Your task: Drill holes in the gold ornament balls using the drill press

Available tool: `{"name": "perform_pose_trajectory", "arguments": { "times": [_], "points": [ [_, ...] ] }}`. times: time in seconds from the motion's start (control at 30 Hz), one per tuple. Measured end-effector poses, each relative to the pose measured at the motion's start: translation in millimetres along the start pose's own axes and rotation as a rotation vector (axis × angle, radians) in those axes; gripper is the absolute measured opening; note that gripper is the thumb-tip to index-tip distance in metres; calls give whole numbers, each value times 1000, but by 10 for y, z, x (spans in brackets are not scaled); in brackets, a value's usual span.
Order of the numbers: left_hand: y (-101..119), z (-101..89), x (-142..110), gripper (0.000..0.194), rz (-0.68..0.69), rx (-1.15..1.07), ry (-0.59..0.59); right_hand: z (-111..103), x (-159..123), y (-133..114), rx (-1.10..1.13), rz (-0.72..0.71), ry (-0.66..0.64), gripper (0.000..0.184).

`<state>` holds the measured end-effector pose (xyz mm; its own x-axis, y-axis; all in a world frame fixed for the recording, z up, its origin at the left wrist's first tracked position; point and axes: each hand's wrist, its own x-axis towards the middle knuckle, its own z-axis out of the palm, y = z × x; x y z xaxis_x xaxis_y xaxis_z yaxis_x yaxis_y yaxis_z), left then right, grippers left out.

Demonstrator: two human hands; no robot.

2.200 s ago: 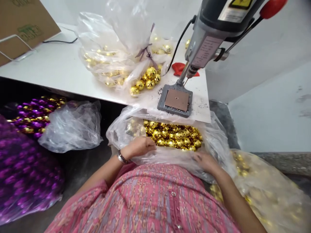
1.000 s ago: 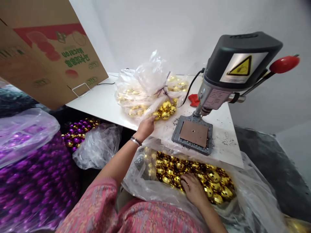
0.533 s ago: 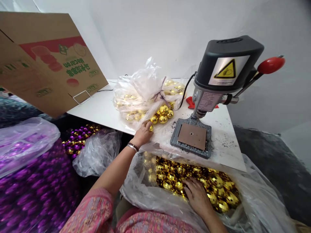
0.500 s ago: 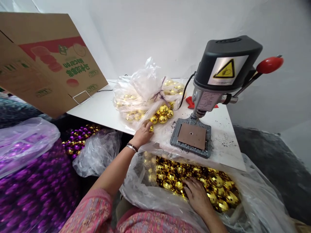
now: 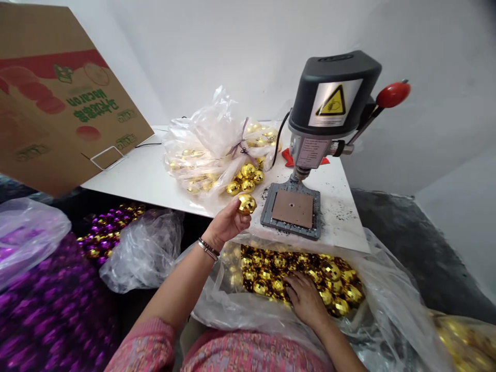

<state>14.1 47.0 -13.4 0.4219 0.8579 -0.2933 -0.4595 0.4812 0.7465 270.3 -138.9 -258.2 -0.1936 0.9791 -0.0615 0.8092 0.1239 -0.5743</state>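
Note:
My left hand (image 5: 228,223) pinches a shiny gold faceted ball (image 5: 247,204) between thumb and fingers, just above the front edge of the white table. Several similar gold balls (image 5: 248,178) lie behind it, by the mouth of a clear plastic bag (image 5: 197,160). My right hand (image 5: 306,299) rests with fingers extended on the gold balls (image 5: 271,268) that fill an open plastic bag (image 5: 228,312) below the table edge. To the right of my left hand stands a small drill press (image 5: 333,98), with a brown board (image 5: 292,208) on its base.
Dark shavings lie around the press on the white table (image 5: 147,181). A cardboard box (image 5: 65,119) leans over the table's left end. Bags of purple balls (image 5: 50,305) stand at the lower left. The press's red-knobbed lever (image 5: 393,95) sticks out to the right.
My left hand has lifted a gold ball off the table and turned it up into view. My right hand stays on the balls in the bag. The camera view has shifted slightly right.

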Motion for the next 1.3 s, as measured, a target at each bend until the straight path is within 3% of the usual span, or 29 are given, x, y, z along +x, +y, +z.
{"name": "perform_pose_trajectory", "arguments": {
  "times": [0.13, 0.33, 0.47, 0.57, 0.9, 1.13, 1.3],
  "points": [
    [-40, 136, 166, 39, -37, 6, 21, 32, -5, 8, 5, 0, 6, 38],
    [-11, 419, 408, 60, -72, 244, 15, 43, 12, -18, 13, 18, 5, 45],
    [-57, 616, 595, 57, 8, 462, 93, 32, 7, -28, 27, 24, 7, 47],
    [-111, 718, 701, 49, 64, 622, 88, 29, -6, -29, 45, 21, 8, 47],
    [-194, 790, 888, 42, 119, 936, 30, 12, -11, -28, 89, -4, 28, 49],
    [-197, 968, 823, 57, 262, 1434, 21, -81, -13, -103, 117, 12, 31, 47],
    [-284, 989, 838, 62, 258, 1456, 31, -286, -23, -271, 151, -14, 83, 45]
  ]
}}
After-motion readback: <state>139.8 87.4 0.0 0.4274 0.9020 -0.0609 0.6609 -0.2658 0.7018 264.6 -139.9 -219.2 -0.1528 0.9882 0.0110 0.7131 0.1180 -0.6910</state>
